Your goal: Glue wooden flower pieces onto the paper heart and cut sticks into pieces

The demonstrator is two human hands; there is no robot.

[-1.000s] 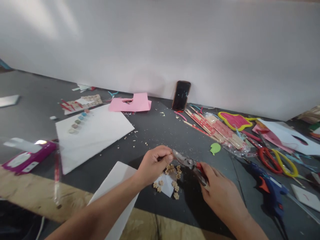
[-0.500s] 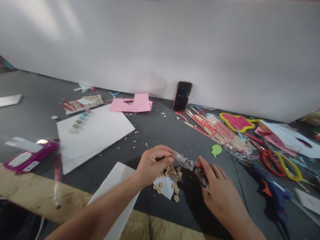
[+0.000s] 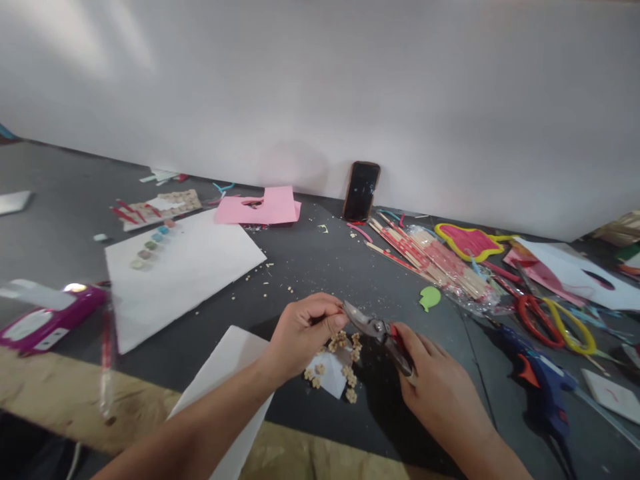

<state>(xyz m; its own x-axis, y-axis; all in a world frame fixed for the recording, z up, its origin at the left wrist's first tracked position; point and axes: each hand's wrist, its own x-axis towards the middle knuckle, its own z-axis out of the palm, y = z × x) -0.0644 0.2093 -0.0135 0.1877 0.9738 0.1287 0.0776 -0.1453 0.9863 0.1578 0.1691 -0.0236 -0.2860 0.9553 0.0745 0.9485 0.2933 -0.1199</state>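
Note:
My left hand [image 3: 305, 333] is pinched closed near the middle of the table, on something too small to make out. The blade tips of red-handled pruning shears [image 3: 375, 328] meet its fingertips. My right hand [image 3: 440, 387] is wrapped round the shears' handles. Under the left fingertips lies a small white paper piece [image 3: 333, 379], with several tan, flower-shaped clusters [image 3: 351, 379] around and on it. A white sheet [image 3: 227, 360] lies partly beneath my left forearm.
A phone [image 3: 361, 191] leans against the wall. Rightward are wooden sticks [image 3: 400, 243], a green balloon shape [image 3: 429, 298], scissors [image 3: 540, 320] and a blue glue gun [image 3: 540, 380]. Leftward are pink paper [image 3: 277, 205], a large white sheet [image 3: 190, 273] and a purple device [image 3: 55, 317].
The view has shifted slightly, so the table's things sit a little further left. Both hands keep their holds, and the right fingers are a little more closed round the handles.

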